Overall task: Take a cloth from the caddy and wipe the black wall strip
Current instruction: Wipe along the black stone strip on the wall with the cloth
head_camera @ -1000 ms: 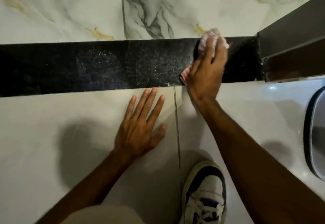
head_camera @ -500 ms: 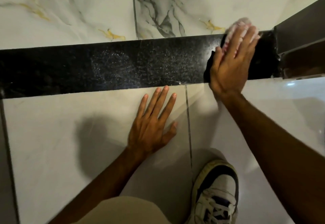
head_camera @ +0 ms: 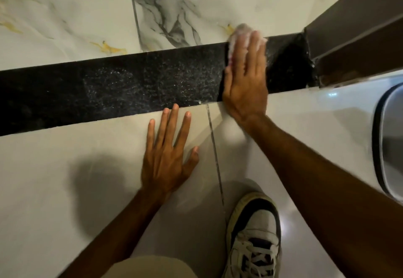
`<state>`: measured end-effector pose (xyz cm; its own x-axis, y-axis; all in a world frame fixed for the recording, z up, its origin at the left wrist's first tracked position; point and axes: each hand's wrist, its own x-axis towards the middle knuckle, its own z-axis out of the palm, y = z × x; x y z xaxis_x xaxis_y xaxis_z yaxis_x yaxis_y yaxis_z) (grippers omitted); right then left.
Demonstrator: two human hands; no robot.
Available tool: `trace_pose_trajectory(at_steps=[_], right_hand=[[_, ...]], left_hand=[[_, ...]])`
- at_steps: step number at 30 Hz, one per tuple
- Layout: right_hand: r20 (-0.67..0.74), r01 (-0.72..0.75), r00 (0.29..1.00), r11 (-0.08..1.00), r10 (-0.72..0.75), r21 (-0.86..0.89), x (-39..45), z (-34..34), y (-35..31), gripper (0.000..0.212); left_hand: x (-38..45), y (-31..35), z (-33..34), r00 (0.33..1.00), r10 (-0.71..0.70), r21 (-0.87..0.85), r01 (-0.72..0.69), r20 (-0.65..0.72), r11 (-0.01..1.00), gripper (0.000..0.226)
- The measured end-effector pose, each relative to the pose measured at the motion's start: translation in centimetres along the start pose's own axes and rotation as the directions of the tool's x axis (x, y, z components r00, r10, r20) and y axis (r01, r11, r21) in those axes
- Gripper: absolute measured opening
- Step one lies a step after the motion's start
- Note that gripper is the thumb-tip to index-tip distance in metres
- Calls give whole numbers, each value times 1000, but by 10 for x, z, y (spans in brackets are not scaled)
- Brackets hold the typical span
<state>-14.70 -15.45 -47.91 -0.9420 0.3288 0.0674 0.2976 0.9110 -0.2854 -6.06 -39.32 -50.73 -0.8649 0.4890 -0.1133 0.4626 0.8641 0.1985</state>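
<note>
A speckled black wall strip [head_camera: 130,85] runs across the view between marbled tiles above and pale floor tiles below. My right hand [head_camera: 245,81] lies flat on the strip near its right end, pressing a pinkish-white cloth [head_camera: 239,31] against it; only the cloth's upper edge shows past my fingertips. My left hand [head_camera: 168,155] rests palm down on the floor tile just below the strip, fingers spread, holding nothing. The caddy is not in sight.
A brown door frame or panel [head_camera: 349,37] meets the strip at the right. A grey bin with a dark rim [head_camera: 390,142] sits at the right edge. My white and black sneaker [head_camera: 255,234] stands on the floor below my right arm.
My right hand has flattened and slid the cloth up the strip near its right end. The left hand has stayed planted on the floor tile.
</note>
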Motion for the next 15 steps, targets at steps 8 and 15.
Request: trace_pose_trajectory(at_steps=[8,15], right_hand=[[-19,-168,986,980,166,-106,-35,-22,43,66],[73,160,986,979,-152,-126,-20,-11,22,62]], left_hand=[[0,2,-6,1000,7,-23,-7,-4,1000,78],[1,1,-8,1000,25,-22,-25,3,999,78]])
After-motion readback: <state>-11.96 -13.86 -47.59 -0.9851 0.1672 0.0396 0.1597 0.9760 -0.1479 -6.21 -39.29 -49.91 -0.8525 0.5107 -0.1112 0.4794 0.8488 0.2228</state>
